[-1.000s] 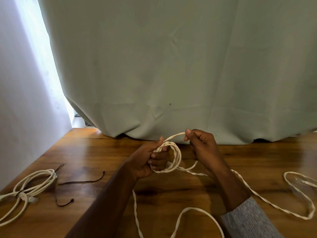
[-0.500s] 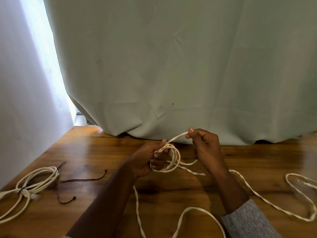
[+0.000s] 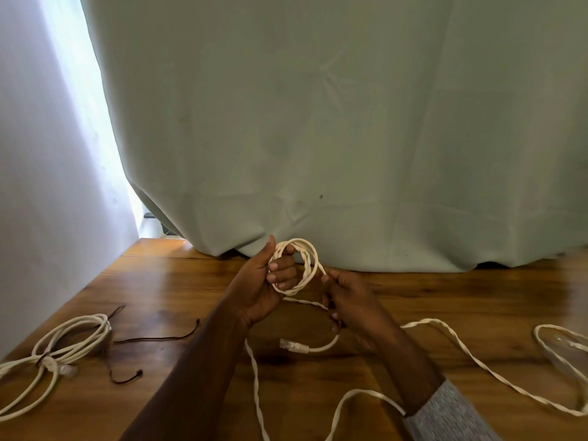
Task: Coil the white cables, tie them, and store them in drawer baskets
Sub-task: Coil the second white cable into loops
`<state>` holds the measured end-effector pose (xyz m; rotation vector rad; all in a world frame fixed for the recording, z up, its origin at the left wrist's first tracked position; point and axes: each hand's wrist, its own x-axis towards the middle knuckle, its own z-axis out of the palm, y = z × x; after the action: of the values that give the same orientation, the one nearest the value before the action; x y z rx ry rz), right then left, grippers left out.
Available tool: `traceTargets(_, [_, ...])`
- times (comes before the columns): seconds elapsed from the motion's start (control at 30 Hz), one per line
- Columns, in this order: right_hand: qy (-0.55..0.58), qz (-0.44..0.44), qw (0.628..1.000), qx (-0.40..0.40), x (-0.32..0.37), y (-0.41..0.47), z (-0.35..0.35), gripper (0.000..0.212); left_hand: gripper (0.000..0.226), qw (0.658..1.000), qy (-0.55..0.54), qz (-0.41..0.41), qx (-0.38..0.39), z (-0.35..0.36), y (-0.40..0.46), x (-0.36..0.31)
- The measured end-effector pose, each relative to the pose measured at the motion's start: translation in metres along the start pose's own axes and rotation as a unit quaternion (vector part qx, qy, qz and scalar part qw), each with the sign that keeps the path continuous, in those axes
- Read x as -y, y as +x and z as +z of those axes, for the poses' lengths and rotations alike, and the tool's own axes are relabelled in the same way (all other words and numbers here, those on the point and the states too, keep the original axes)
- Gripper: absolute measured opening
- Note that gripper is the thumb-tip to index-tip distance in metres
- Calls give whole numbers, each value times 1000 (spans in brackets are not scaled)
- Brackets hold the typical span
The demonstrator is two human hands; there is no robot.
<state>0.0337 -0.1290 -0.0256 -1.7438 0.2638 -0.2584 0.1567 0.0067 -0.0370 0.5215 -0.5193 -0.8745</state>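
My left hand [image 3: 264, 288] holds a small coil of twisted white cable [image 3: 305, 265] upright above the wooden table [image 3: 178, 291], fingers through the loops. My right hand [image 3: 350, 300] sits just right of the coil and grips the cable strand that leads off it. The free length [image 3: 477, 364] trails right across the table to a loose loop [image 3: 560, 354]. A clear plug end [image 3: 292, 345] lies below my hands. At the far left lies a finished white coil [image 3: 66, 342], tied at one point.
Two thin dark ties [image 3: 159, 338] [image 3: 124, 378] lie on the table beside the finished coil. A pale green curtain [image 3: 350, 138] hangs along the table's back edge. A white wall [image 3: 47, 186] borders the left side.
My right hand came down from above the coil to its lower right, laying another turn. The left hand lifted the coil more upright. The plug end has come into view below my hands.
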Motion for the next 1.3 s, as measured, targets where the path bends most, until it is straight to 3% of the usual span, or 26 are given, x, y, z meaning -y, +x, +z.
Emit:
traceTargets(0.3, [8, 86, 995, 52, -4, -5, 15, 18, 38, 998, 45, 48, -3, 10, 1, 6])
traceTargets(0.4, [8, 108, 988, 109, -7, -10, 21, 40, 33, 991, 76, 104, -39, 13, 4, 6])
traceTargets(0.5, [-48, 78, 990, 109, -9, -10, 29, 64, 30, 981, 76, 163, -74, 8, 7, 2])
traceTargets(0.67, [-153, -12, 986, 60, -1, -15, 33, 56, 28, 965, 75, 217, -127, -2, 12, -1])
traceTargets(0.8, [-199, -55, 975, 85, 5, -19, 33, 14, 27, 954, 86, 241, -158, -2, 12, 1])
traceTargets(0.9, [-161, -27, 982, 95, 5, -23, 33, 31, 26, 944, 114, 247, -189, -4, 14, 1])
traceTargets(0.97, [-153, -34, 983, 99, 4, -24, 32, 34, 25, 934, 164, 245, -204, -5, 15, 2])
traceTargets(1.1, [-145, -129, 975, 110, 4, -21, 26, 21, 20, 891, 344, 224, -192, -5, 9, 16])
traceTargets(1.23, [-118, -198, 972, 43, 6, -15, 16, 20, 20, 842, 485, 199, -130, 3, 4, 26])
traceTargets(1.3, [-85, -212, 973, 18, 5, -11, 9, 21, 19, 838, 505, 175, -111, 5, 2, 29])
